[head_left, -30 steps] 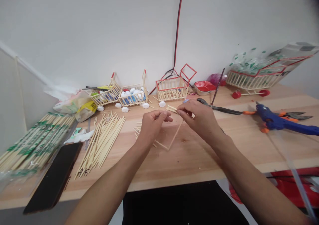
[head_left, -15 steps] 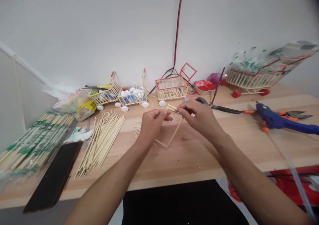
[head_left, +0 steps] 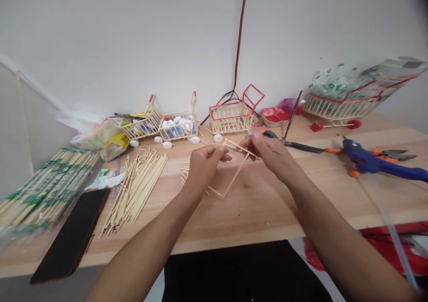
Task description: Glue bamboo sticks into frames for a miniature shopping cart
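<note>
Between my hands is a small open frame of thin wooden sticks [head_left: 235, 175], with one corner hanging low near the tabletop. My left hand [head_left: 207, 164] is closed, thumb against curled fingers, at the frame's left side; its exact grip is partly hidden. My right hand [head_left: 270, 152] pinches the right end of the upper sticks, its thumb on top and the other fingers tucked behind. Short cut sticks [head_left: 183, 172] lie partly behind my left hand. A pile of longer loose sticks [head_left: 142, 188] lies farther left.
Stick-built carts [head_left: 230, 119] stand along the wall, beside a red paint dish [head_left: 274, 116]. On the right are scissors [head_left: 304, 147], a blue glue gun [head_left: 364, 157] and pliers [head_left: 397, 155]. Packaged sticks [head_left: 50, 188] and a dark flat slab [head_left: 72, 237] lie left.
My right hand has shifted slightly right and turned, uncovering more of the frame's upper stick. My left hand stays almost where it was.
</note>
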`<state>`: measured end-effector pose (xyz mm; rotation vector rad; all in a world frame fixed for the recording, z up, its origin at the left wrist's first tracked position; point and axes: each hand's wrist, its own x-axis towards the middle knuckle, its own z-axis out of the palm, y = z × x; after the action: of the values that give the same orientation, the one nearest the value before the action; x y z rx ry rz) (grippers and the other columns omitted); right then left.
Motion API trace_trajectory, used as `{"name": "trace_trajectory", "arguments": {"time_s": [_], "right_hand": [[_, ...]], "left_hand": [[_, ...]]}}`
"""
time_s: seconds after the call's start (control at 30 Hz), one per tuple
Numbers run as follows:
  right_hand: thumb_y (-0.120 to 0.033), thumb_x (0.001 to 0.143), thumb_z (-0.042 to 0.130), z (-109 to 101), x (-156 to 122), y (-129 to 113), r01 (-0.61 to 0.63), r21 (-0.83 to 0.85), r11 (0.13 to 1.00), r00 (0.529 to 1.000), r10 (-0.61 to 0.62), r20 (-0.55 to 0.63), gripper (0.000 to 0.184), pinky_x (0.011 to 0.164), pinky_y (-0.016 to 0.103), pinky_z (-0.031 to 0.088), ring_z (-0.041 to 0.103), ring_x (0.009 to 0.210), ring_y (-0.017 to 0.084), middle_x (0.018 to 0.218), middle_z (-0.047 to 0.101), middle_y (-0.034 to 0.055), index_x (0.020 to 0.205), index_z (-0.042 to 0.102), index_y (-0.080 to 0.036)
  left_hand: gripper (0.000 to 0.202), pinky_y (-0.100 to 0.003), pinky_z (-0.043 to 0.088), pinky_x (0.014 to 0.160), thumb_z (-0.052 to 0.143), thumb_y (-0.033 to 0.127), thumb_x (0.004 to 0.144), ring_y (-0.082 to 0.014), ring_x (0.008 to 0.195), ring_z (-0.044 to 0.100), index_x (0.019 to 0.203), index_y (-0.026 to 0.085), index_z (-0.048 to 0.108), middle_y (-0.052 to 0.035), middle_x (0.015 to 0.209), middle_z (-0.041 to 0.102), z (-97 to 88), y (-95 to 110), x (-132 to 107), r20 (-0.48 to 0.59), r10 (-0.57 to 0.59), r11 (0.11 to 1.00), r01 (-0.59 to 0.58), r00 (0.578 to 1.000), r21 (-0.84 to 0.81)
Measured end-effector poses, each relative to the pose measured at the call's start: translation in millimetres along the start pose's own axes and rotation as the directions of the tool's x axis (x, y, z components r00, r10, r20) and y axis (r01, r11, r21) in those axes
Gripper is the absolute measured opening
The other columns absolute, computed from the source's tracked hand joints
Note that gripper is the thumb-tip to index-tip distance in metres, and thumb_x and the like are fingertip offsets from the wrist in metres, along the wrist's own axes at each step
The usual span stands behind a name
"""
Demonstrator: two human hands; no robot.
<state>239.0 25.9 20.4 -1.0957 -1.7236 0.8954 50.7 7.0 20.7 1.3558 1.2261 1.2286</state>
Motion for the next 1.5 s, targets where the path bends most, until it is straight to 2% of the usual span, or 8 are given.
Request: {"name": "trace_trajectory", "arguments": {"time_s": [0.17, 0.33, 0.5, 0.6, 0.9, 1.13, 1.3, 1.5], "right_hand": [[-0.067, 0.093, 0.030, -1, 3, 9, -0.047, 0.143, 0.989, 0.998, 0.042, 0.041, 0.066, 0.058, 0.029, 0.041, 0.056, 0.065, 0.016, 0.074, 0.066, 0.0079, 0.082, 0.072, -0.017], [-0.066, 0.092, 0.035, -1, 3, 8, -0.082, 0.151, 0.985, 0.997, 0.078, 0.029, 0.062, 0.056, 0.029, 0.042, 0.057, 0.062, 0.016, 0.072, 0.066, 0.0079, 0.079, 0.071, -0.017], [-0.061, 0.090, 0.045, -2, 0, -2, -0.046, -0.008, 0.999, 0.999, 0.046, -0.024, 0.051, 0.056, 0.027, 0.041, 0.053, 0.059, 0.014, 0.066, 0.064, 0.0047, 0.077, 0.068, -0.016], [-0.055, 0.085, 0.055, -2, 0, -2, -0.029, -0.097, 0.995, 0.999, 0.028, -0.016, 0.041, 0.054, 0.026, 0.038, 0.050, 0.057, 0.012, 0.067, 0.064, 0.0031, 0.078, 0.066, -0.017], [-0.048, 0.082, 0.062, -1, 1, 2, -0.036, -0.050, 0.998, 0.999, 0.035, -0.006, 0.032, 0.054, 0.026, 0.040, 0.052, 0.059, 0.013, 0.068, 0.064, 0.0028, 0.085, 0.067, -0.017], [-0.040, 0.083, 0.061, 2, 0, 1, -0.034, -0.112, 0.993, 0.999, 0.032, -0.021, 0.024, 0.057, 0.026, 0.041, 0.053, 0.060, 0.013, 0.068, 0.064, 0.0017, 0.085, 0.068, -0.017], [-0.038, 0.084, 0.059, 3, 0, 2, -0.026, -0.180, 0.983, 0.998, 0.017, -0.054, 0.023, 0.053, 0.026, 0.038, 0.053, 0.057, 0.012, 0.064, 0.062, 0.0009, 0.079, 0.066, -0.017], [-0.039, 0.085, 0.055, 3, 0, 1, -0.019, -0.185, 0.983, 0.999, 0.012, -0.039, 0.026, 0.054, 0.025, 0.038, 0.055, 0.056, 0.012, 0.062, 0.061, 0.0009, 0.073, 0.063, -0.018]], "left_hand": [[0.023, -0.031, 0.051, 0.082, 0.061, 0.034, 0.083, -0.0172, 0.077, 0.069, 0.083, 0.015, 0.074, -0.0055, 0.076, 0.075, -1.3, -3, 1, -0.009, 0.022, 1.000, -0.022, 1.000, 0.007], [0.023, -0.030, 0.050, 0.081, 0.061, 0.035, 0.084, -0.0170, 0.076, 0.069, 0.084, 0.015, 0.074, -0.0053, 0.076, 0.075, -1.9, -2, 1, -0.018, 0.026, 1.000, -0.026, 0.999, 0.016], [0.023, -0.030, 0.050, 0.082, 0.061, 0.034, 0.083, -0.0173, 0.077, 0.069, 0.083, 0.015, 0.074, -0.0052, 0.076, 0.075, -1.7, 0, 0, -0.022, 0.021, 1.000, -0.020, 1.000, 0.015], [0.023, -0.030, 0.050, 0.081, 0.062, 0.035, 0.083, -0.0172, 0.076, 0.069, 0.083, 0.015, 0.074, -0.0053, 0.076, 0.075, -1.9, 0, 1, -0.023, 0.027, 1.000, -0.026, 0.999, 0.010], [0.023, -0.031, 0.051, 0.079, 0.061, 0.034, 0.083, -0.0180, 0.075, 0.069, 0.083, 0.015, 0.074, -0.0062, 0.075, 0.075, -1.9, -1, 1, -0.034, 0.029, 1.000, -0.029, 0.999, 0.007], [0.024, -0.032, 0.051, 0.081, 0.061, 0.035, 0.083, -0.0183, 0.076, 0.069, 0.082, 0.015, 0.074, -0.0066, 0.076, 0.075, -1.5, 0, 0, -0.040, 0.031, 0.999, -0.031, 0.999, 0.010], [0.025, -0.032, 0.051, 0.082, 0.062, 0.037, 0.082, -0.0178, 0.076, 0.069, 0.083, 0.015, 0.073, -0.0067, 0.076, 0.075, -0.8, -1, 0, -0.039, 0.015, 1.000, -0.016, 0.999, -0.018], [0.024, -0.032, 0.052, 0.082, 0.063, 0.037, 0.082, -0.0176, 0.076, 0.069, 0.083, 0.015, 0.073, -0.0061, 0.075, 0.074, -0.3, -2, 1, -0.033, 0.001, 0.999, -0.002, 0.999, -0.038]]}}
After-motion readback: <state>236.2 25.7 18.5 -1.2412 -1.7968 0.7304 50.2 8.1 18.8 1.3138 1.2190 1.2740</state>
